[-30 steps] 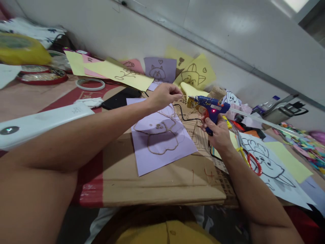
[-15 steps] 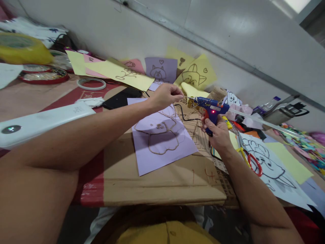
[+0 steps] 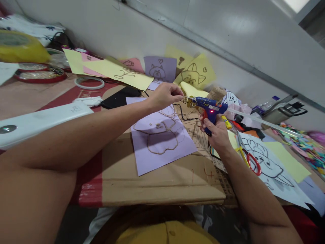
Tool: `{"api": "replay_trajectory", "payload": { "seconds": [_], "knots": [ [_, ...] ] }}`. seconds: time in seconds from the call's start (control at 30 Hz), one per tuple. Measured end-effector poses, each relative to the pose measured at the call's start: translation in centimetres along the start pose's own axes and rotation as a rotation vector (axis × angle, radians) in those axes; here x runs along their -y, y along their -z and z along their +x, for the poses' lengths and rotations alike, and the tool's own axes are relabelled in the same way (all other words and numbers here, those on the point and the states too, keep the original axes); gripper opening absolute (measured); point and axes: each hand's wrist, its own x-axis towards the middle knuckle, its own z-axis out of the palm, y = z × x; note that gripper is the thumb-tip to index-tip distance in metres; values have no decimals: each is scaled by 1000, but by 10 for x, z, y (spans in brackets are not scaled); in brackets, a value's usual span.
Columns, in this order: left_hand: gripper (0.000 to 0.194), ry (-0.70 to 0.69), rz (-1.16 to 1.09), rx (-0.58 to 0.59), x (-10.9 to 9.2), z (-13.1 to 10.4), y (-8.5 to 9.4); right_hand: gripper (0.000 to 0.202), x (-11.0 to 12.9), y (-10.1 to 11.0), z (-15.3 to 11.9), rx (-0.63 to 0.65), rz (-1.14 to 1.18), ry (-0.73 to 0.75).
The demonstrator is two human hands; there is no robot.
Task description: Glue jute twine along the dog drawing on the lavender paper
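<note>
My right hand (image 3: 219,134) is wrapped around the handle of a blue glue gun (image 3: 214,105), whose small red light is lit. A clear glue stick (image 3: 256,118) sticks out of its back end. The yellowish nozzle points left, at the fingertips of my left hand (image 3: 167,96). That hand is closed in a pinch on a thin end of twine right at the nozzle tip. Below lies a purple sheet (image 3: 182,149) with a drawing partly outlined in brown twine (image 3: 162,153). Loose loops of twine hang between the sheet and the gun.
Cardboard (image 3: 157,189) covers the table under the sheet. Left are a black phone (image 3: 120,97), a white device (image 3: 48,122) and a tape roll (image 3: 89,83). Right are scissors (image 3: 254,164), a drawing (image 3: 274,169), a metal cup (image 3: 283,115) and colourful scraps (image 3: 304,145). Drawings lean on the wall.
The view has shifted very slightly. Both hands, the glue gun and the pinched twine stay in almost the same place at the nozzle.
</note>
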Motion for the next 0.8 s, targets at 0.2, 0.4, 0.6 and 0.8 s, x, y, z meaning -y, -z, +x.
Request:
{"api": "replay_trajectory", "payload": {
  "seconds": [0.2,0.4,0.6,0.8],
  "knots": [
    [4,-12,-12,-1,2,1,0,34,0,2,0,-12,18,8],
    [4,-7,-25,2,1,1,0,36,2,0,0,-12,1,-3],
    [3,-11,-30,7,1,1,-1,35,3,-1,-1,-10,-2,-8],
    [5,-5,-25,-1,1,0,0,35,3,0,-1,-30,18,-6]
  ]
}}
